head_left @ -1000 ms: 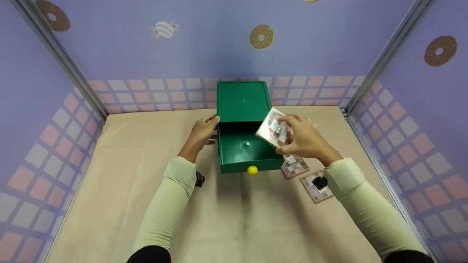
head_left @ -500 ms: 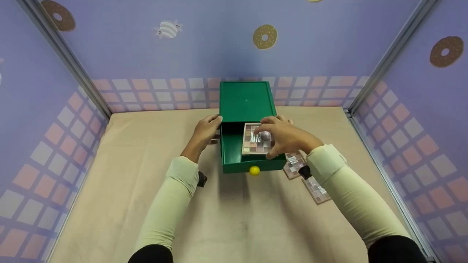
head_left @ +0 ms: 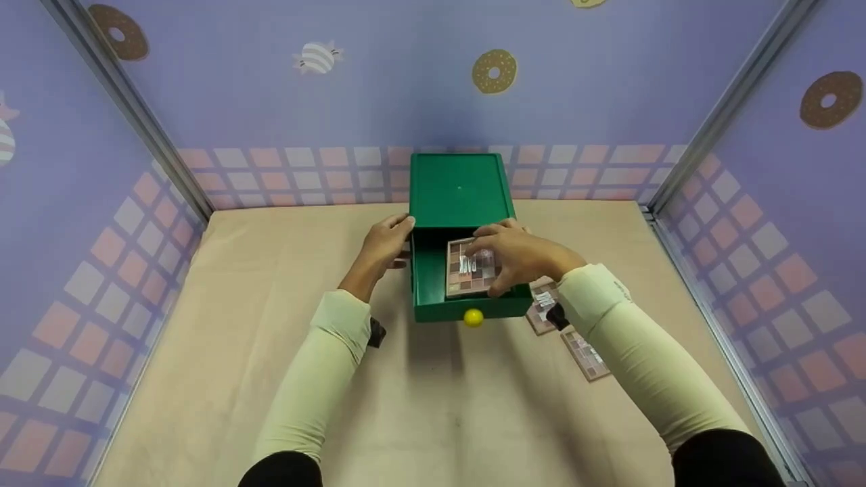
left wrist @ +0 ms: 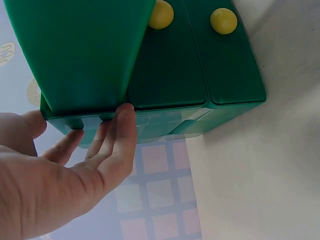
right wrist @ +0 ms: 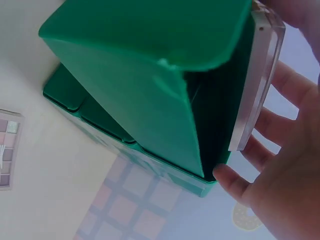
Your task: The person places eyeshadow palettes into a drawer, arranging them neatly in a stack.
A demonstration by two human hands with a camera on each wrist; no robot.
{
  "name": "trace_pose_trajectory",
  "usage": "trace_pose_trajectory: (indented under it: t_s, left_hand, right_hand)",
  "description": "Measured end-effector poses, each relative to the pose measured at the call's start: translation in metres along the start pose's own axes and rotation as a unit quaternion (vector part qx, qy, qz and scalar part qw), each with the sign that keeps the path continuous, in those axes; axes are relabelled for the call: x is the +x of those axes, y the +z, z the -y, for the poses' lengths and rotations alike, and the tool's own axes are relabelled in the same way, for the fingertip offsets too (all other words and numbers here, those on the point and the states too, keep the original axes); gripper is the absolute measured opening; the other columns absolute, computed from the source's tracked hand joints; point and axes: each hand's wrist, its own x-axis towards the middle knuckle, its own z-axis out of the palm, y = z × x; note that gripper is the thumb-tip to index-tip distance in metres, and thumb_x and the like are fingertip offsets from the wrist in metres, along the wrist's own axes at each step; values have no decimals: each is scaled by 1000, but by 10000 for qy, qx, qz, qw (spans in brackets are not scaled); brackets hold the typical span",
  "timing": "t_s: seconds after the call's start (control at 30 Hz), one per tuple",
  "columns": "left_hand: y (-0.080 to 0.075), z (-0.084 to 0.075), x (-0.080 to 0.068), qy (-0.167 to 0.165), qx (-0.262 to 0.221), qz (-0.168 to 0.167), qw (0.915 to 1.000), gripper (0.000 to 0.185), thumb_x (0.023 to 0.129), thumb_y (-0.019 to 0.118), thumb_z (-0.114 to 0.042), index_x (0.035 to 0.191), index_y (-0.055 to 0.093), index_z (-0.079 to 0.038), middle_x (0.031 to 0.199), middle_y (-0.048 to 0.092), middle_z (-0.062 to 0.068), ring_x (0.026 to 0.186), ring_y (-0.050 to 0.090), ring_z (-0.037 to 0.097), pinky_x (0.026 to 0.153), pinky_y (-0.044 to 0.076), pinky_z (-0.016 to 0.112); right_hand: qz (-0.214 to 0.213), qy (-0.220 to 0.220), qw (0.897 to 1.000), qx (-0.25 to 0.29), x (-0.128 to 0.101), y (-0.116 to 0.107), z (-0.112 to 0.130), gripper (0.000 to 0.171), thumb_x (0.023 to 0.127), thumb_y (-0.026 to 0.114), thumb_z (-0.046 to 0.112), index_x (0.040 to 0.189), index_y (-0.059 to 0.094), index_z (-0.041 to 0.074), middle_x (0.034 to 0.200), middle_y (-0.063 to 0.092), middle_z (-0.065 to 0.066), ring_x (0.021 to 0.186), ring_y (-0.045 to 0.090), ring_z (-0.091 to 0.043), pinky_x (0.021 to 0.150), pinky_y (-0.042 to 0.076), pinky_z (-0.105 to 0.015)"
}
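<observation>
A green drawer cabinet [head_left: 460, 189] stands at the back wall, its top drawer [head_left: 433, 311] pulled out by a yellow knob [head_left: 473, 318]. Fingers of my left hand [head_left: 384, 245] rest against the cabinet's left side, the thumb at its front edge. In the left wrist view, those fingers [left wrist: 127, 130] touch the side wall fairly straight. My right hand [head_left: 524, 256] holds an eyeshadow palette [head_left: 463, 274] over the open drawer, tilted, its lower end by the drawer's front. The right wrist view shows the palette [right wrist: 257, 85] edge-on; its far side is hidden by fingers.
Two more palettes lie on the cloth-covered table right of the drawer: one [head_left: 539, 318] close to it, another [head_left: 586, 355] nearer the front, partly under my right sleeve. Lower drawers with yellow knobs [left wrist: 223, 21] are closed. Patterned walls enclose the table on three sides.
My right hand has carried the palette leftward and down from the drawer's right edge to over and partly into the drawer. The left hand has stayed on the cabinet side.
</observation>
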Motion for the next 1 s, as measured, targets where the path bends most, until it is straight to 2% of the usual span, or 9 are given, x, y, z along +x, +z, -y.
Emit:
trace_pose_trajectory:
  t_s: [0.2, 0.33, 0.43, 0.6, 0.8, 0.9, 1.0]
  left_hand:
    - [1, -1, 1, 6, 73, 9, 10000, 51, 108, 45, -44, 156, 44, -25, 145, 56, 11, 110, 67, 32, 100, 55, 50]
    - [1, 0, 0, -21, 127, 4, 9999, 51, 108, 45, -44, 156, 44, -25, 142, 58, 10, 109, 68, 31, 94, 57, 46]
    - [0, 0, 1, -20, 67, 0, 10000, 51, 108, 46, -43, 156, 45, -25, 142, 58, 12, 112, 67, 33, 98, 55, 49]
    - [-1, -1, 1, 20, -3, 34, 10000, 51, 108, 46, -43, 155, 45, -24, 143, 56, 13, 115, 66, 35, 103, 52, 54]
    - [0, 0, 0, 36, 19, 25, 10000, 49, 108, 45, -43, 154, 47, -24, 143, 57, 12, 116, 65, 37, 102, 53, 52]
    - [0, -1, 1, 17, 20, 27, 10000, 50, 108, 46, -42, 155, 45, -23, 145, 55, 13, 117, 64, 37, 103, 52, 52]
    - [0, -1, 1, 11, 24, 23, 10000, 52, 108, 46, -42, 156, 44, -23, 148, 53, 13, 116, 64, 37, 104, 52, 53]
  right_hand:
    - [55, -101, 9999, 39, 3, 4, -3, 78, 77, 87, 23, 148, 56, 18, 163, 37, -13, 148, 27, -41, 113, 39, -64]
    - [9, -215, 9996, 201, 3, 5, -4, 75, 80, 84, 18, 148, 54, 13, 160, 42, -12, 150, 28, -39, 118, 35, -60]
    - [-179, -286, 9987, 370, 2, 3, -5, 70, 83, 81, 14, 148, 54, 11, 158, 45, -11, 150, 30, -37, 121, 32, -57]
    - [-753, -184, 9955, 548, -4, -1, -6, 63, 90, 77, 17, 147, 53, 8, 156, 46, -14, 147, 37, -37, 122, 32, -55]
    - [-1438, 337, 9856, 820, -15, 2, -20, 58, 95, 72, 24, 146, 52, 5, 153, 48, -17, 143, 42, -38, 120, 34, -57]
    - [-1832, 580, 9763, 999, -20, 6, -30, 54, 97, 70, 25, 144, 54, 3, 151, 50, -18, 142, 43, -40, 119, 34, -57]
    - [-2328, 933, 9608, 1180, -24, 12, -42, 50, 98, 70, 24, 140, 57, 0, 148, 52, -20, 140, 45, -41, 118, 35, -57]
